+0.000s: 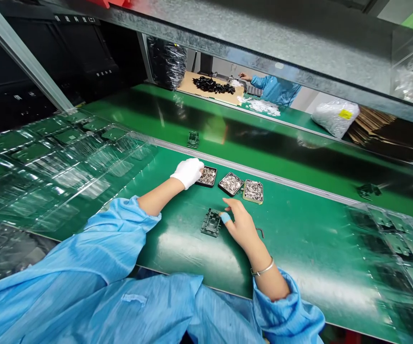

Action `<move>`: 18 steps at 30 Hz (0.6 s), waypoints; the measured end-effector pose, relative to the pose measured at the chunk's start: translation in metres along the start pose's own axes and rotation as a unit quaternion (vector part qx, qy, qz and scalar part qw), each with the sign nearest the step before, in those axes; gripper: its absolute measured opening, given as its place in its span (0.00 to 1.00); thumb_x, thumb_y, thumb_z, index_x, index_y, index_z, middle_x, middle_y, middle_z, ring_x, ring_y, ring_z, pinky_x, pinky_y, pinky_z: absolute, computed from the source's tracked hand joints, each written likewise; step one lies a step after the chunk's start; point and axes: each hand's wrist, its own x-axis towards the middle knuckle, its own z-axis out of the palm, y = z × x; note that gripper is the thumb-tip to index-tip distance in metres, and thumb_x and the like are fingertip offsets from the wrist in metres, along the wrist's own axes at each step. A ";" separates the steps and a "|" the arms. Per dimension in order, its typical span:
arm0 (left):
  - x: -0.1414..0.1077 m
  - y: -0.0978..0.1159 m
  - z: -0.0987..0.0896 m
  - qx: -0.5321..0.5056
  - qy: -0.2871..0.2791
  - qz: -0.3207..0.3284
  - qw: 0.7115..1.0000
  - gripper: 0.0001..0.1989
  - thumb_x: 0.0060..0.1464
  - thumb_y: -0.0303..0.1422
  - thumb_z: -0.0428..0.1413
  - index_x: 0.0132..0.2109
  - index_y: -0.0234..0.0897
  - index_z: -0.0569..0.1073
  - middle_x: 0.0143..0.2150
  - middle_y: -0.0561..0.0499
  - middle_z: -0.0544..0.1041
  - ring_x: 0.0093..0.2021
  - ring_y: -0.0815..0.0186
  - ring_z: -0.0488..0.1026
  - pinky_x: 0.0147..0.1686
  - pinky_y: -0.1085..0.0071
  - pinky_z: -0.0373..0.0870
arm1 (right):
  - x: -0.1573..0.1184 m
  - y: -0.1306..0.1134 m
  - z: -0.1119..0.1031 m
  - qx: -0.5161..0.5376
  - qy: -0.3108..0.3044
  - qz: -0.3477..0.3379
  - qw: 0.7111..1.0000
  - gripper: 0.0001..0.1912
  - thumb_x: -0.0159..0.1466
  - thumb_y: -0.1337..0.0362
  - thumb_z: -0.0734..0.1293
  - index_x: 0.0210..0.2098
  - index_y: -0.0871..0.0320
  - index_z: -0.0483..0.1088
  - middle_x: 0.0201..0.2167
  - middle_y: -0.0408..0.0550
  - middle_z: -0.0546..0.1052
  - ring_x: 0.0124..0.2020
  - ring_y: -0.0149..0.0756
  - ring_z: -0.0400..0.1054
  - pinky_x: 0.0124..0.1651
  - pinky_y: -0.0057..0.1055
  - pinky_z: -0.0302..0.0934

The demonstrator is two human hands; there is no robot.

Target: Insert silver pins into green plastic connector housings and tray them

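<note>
My left hand (189,172), in a white glove, reaches to the left edge of a black tray of small metal parts (208,176); its fingertips are hidden. My right hand (238,220) is bare, with a blue wrap on the thumb. Its fingers are apart at the right edge of a green circuit board (211,223) lying on the green table (299,239). Beside the first tray are a second tray of small parts (231,184) and a third one (253,190). A small bent tool (261,232) lies by my right wrist.
Clear plastic trays with boards (63,148) cover the left side, and more trays (403,243) stand at the right. Beyond a metal rail, a board (193,139) and another board (368,191) lie on the green belt. A metal shelf (263,52) hangs above; behind it a person (276,89) works.
</note>
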 end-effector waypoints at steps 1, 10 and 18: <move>-0.002 0.000 -0.002 -0.035 0.004 0.001 0.999 0.11 0.53 0.30 0.47 0.32 0.32 0.73 0.35 0.41 0.74 0.41 0.57 0.72 0.41 0.65 0.68 | 0.000 0.000 0.000 0.000 0.003 0.000 1.000 0.20 0.65 0.65 0.60 0.57 0.55 0.63 0.50 0.56 0.71 0.41 0.40 0.72 0.47 0.42 0.68; -0.091 0.052 0.003 -0.563 -0.211 -0.007 0.799 0.15 0.49 0.42 0.54 0.29 0.35 0.61 0.21 0.55 0.60 0.17 0.77 0.50 0.15 0.77 0.44 | -0.005 -0.015 0.001 0.039 0.119 -0.026 0.992 0.13 0.65 0.67 0.59 0.49 0.55 0.66 0.41 0.51 0.74 0.39 0.37 0.72 0.44 0.37 0.68; -0.116 0.057 0.011 -0.510 -0.219 0.061 0.829 0.19 0.54 0.48 0.51 0.28 0.35 0.63 0.22 0.56 0.62 0.21 0.74 0.56 0.20 0.77 0.53 | -0.010 -0.024 0.009 0.036 0.096 -0.055 0.993 0.10 0.62 0.70 0.58 0.38 0.53 0.68 0.34 0.49 0.74 0.38 0.38 0.70 0.41 0.37 0.67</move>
